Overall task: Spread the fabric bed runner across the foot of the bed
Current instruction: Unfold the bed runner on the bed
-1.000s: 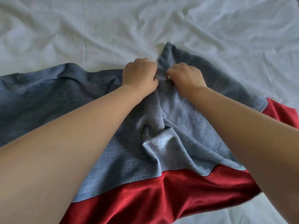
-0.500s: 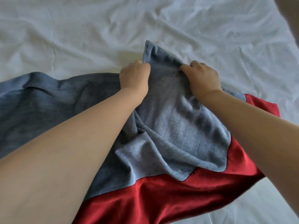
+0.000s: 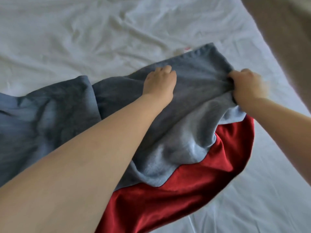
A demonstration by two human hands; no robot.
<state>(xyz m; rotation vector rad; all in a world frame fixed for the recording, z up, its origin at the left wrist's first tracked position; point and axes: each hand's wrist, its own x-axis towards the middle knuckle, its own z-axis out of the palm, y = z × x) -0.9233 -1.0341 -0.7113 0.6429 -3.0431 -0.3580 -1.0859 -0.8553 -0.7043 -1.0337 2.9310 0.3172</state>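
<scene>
your left hand (image 3: 159, 81) presses fingers-down on the blue-and-red bed runner (image 3: 193, 91) to pin it while your right hand (image 3: 247, 88), fist clamped on its far edge, draws it taut across the white bed (image 3: 101, 31), folds unspread at left.

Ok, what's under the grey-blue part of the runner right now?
A red layer shows from beneath the grey-blue fabric at its near and right edges, and the white sheet lies around the whole runner. How far the red extends beneath is covered by the cloth and the left arm.
</scene>
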